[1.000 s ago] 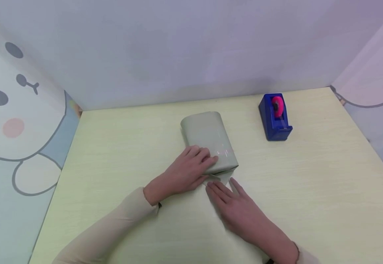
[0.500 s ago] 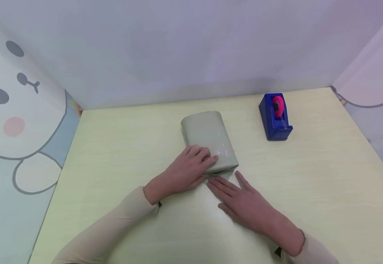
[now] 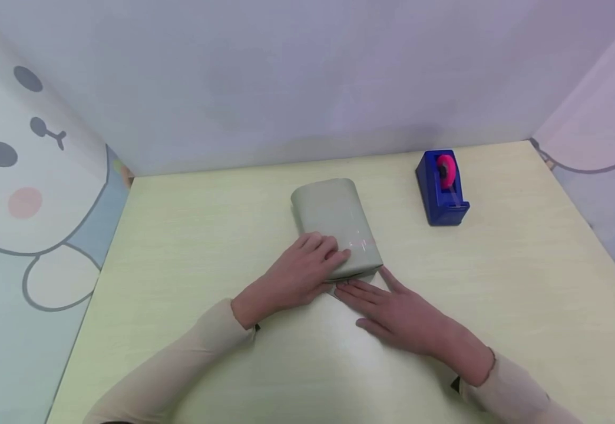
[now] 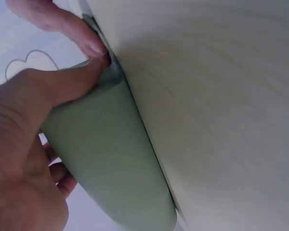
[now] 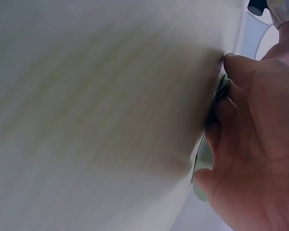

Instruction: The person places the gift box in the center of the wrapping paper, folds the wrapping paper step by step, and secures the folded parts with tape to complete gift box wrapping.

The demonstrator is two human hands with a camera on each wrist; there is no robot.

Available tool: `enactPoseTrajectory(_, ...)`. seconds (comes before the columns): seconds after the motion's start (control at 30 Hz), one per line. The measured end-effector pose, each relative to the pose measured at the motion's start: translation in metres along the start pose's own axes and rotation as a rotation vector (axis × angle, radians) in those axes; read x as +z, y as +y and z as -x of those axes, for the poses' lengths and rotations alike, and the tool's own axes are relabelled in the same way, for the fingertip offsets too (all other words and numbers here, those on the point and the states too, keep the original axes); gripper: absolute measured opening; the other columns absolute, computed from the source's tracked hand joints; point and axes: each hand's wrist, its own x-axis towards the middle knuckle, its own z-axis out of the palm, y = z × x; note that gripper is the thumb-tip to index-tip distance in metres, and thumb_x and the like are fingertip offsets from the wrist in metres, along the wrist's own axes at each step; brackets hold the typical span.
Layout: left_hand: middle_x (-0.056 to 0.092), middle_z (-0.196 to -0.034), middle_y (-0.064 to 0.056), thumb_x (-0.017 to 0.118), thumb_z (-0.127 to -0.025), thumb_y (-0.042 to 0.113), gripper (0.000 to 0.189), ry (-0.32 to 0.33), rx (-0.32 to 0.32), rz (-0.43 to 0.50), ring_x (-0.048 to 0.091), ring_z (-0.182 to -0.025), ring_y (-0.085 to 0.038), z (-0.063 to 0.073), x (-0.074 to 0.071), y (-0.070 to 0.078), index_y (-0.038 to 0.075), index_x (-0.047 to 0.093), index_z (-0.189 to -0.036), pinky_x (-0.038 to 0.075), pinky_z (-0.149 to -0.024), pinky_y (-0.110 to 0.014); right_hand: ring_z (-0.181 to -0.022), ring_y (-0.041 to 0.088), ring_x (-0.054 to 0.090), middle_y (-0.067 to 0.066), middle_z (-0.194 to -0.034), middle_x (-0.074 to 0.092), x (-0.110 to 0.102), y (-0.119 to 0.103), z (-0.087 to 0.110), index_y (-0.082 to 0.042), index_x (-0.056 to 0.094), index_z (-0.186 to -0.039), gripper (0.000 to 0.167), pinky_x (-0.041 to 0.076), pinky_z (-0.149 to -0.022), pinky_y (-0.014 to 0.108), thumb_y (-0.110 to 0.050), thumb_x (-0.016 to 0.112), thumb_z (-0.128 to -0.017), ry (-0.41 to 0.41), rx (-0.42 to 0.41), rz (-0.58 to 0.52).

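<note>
A package wrapped in grey-green paper lies on the pale table, its near end facing me. My left hand grips that near end, fingers on top and thumb against the end face. The left wrist view shows the thumb on folded paper close to the tabletop. A small paper flap sticks out at the near end. On it my right hand presses with straight fingers, fingertips close to the left thumb. The right palm hides most of the flap in the right wrist view.
A blue tape dispenser with a pink-cored roll stands at the back right of the table. A pale curtain wall rises behind the table, with cartoon-printed sheets at both sides.
My right hand has moved up and slightly right against the package's near end, its thumb spreading away from the fingers. Less of the flap shows. The left hand and package stay put.
</note>
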Motion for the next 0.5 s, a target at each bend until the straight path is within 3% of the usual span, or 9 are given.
enactPoseTrajectory(0.17, 0.057, -0.119, -0.003, 0.069, -0.096, 0.019, 0.049, 0.029, -0.011, -0.068, 0.050, -0.109, -0.023, -0.002, 0.002, 0.003, 0.018, 0.056, -0.143, 0.043, -0.105, -0.036, -0.153, 0.017, 0.042, -0.006, -0.167, 0.041, -0.004, 0.005, -0.001, -0.027, 0.037, -0.163, 0.060, 0.028, -0.121, 0.069, -0.037, 0.056, -0.107, 0.023, 0.001, -0.088)
enactPoseTrajectory(0.33, 0.058, -0.118, -0.003, 0.065, -0.097, 0.014, 0.045, 0.048, -0.014, -0.076, 0.051, -0.109, -0.023, -0.004, 0.004, 0.005, 0.017, 0.057, -0.141, 0.043, -0.105, -0.036, -0.140, 0.021, 0.059, -0.001, -0.151, 0.062, -0.017, 0.006, -0.003, -0.016, 0.057, -0.150, 0.049, 0.033, -0.120, 0.067, -0.011, 0.063, -0.101, 0.139, 0.049, -0.235)
enactPoseTrajectory(0.4, 0.058, -0.118, -0.003, 0.065, -0.097, 0.013, 0.045, 0.043, -0.015, -0.084, 0.051, -0.109, -0.024, -0.003, 0.003, 0.006, 0.017, 0.057, -0.141, 0.043, -0.106, -0.036, -0.134, 0.021, 0.064, 0.000, -0.144, 0.067, -0.021, 0.001, -0.003, -0.012, 0.061, -0.145, 0.049, 0.034, -0.119, 0.065, -0.004, 0.065, -0.097, 0.166, 0.052, -0.217)
enactPoseTrajectory(0.5, 0.058, -0.119, -0.004, 0.067, -0.096, 0.016, 0.046, 0.032, -0.017, -0.098, 0.051, -0.109, -0.024, -0.003, 0.002, 0.007, 0.018, 0.057, -0.141, 0.043, -0.105, -0.036, -0.135, 0.022, 0.063, 0.005, -0.146, 0.065, -0.022, -0.010, -0.002, -0.008, 0.059, -0.146, 0.055, 0.035, -0.118, 0.066, -0.005, 0.068, -0.092, 0.142, 0.032, -0.098)
